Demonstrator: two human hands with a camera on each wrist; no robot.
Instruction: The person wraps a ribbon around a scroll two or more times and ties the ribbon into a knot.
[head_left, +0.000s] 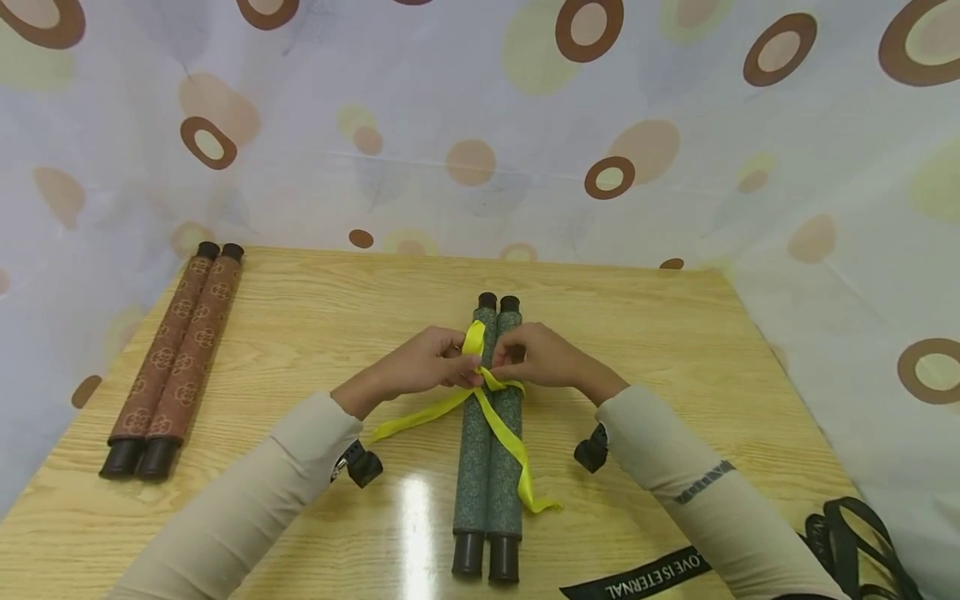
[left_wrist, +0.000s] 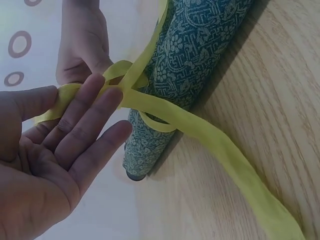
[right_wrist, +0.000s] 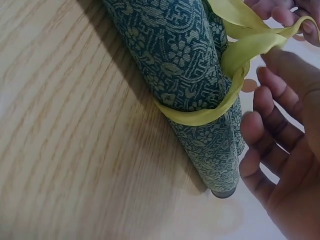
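Observation:
Two rolled scrolls point(head_left: 474, 475) in green patterned cloth with dark end knobs lie side by side on the table. A yellow ribbon point(head_left: 504, 429) passes around both, crossing on top near their upper part, with two loose tails hanging toward the front. My left hand point(head_left: 435, 362) pinches a raised loop of the ribbon between thumb and fingers, left of the crossing. At the right of it, my right hand point(head_left: 547, 357) pinches the ribbon close to the crossing. In the right wrist view the thumb point(right_wrist: 292, 67) presses the ribbon point(right_wrist: 200, 117); its index fingertip is hidden.
Two brown patterned scrolls point(head_left: 183, 350) lie together at the table's left. A black ribbon with white lettering point(head_left: 637, 582) lies at the front right, partly under the right forearm, with more coiled beside it. A patterned curtain point(head_left: 420, 108) encloses the wooden table point(head_left: 337, 308).

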